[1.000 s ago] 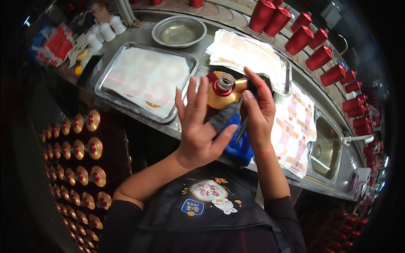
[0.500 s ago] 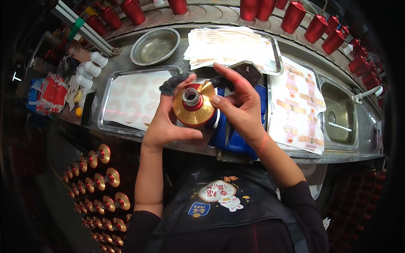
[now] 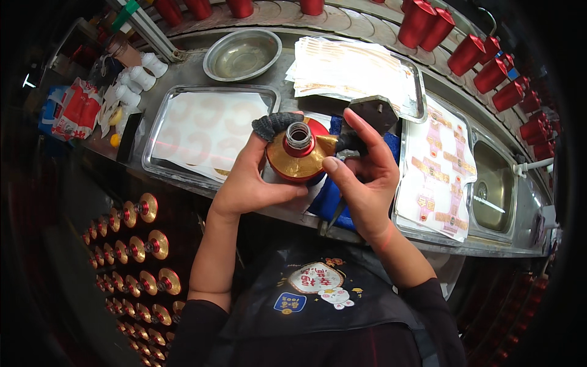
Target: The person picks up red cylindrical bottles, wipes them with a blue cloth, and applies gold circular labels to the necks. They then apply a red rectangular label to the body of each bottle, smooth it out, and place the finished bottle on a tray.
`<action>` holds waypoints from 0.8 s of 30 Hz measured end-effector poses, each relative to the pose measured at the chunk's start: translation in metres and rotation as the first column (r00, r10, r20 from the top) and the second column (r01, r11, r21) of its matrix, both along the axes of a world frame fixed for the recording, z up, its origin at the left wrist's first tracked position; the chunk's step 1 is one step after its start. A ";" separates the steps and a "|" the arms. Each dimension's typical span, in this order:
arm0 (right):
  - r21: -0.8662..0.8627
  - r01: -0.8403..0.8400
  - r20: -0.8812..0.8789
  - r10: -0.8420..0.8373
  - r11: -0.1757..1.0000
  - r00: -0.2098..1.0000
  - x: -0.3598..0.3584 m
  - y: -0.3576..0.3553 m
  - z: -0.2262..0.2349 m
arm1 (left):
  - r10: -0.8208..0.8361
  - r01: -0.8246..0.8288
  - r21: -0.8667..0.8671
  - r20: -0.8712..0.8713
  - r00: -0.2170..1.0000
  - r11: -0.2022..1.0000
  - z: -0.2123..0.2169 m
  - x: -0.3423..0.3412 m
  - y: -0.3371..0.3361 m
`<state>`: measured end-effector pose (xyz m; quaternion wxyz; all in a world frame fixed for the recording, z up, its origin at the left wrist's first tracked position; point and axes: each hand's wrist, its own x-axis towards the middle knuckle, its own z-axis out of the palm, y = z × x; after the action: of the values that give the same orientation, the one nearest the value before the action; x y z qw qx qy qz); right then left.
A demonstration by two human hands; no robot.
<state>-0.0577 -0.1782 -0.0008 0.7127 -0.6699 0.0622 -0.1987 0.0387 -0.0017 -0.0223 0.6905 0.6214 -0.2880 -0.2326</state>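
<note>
Red bottles (image 3: 468, 54) are lining the conveyor (image 3: 330, 23) behind a metal counter (image 3: 194, 66). Above its near edge, the left hand (image 3: 244, 182) is grasping 1 bottle (image 3: 295, 164), mouth upward; the right hand (image 3: 369, 183) is touching its gold label (image 3: 326, 145), whether pinching I cannot tell.

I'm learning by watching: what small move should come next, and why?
Probably the right hand should smooth the raised end of the gold label down onto the bottle: that end stands up near the right hand's fingers, red shows uncovered beside it, and the left hand holds the bottle.
</note>
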 end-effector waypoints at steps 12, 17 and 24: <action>-0.288 0.186 0.341 -0.081 0.940 0.937 0.003 0.011 -0.017 | 0.096 -0.142 -0.243 -0.191 0.977 0.960 -0.006 -0.009 -0.012; -0.178 0.098 0.171 -0.067 0.979 0.983 0.010 0.012 -0.015 | 0.132 -0.174 -0.218 -0.192 0.972 0.960 -0.007 -0.014 -0.015; -0.124 0.054 0.074 -0.045 0.991 0.996 0.013 0.011 -0.007 | 0.032 -0.090 -0.314 -0.184 0.982 0.945 -0.010 -0.009 -0.011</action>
<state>-0.0448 -0.1670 -0.0073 0.6655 -0.7044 0.0409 -0.2437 0.0294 -0.0127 -0.0324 0.8121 0.4864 -0.2401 -0.2152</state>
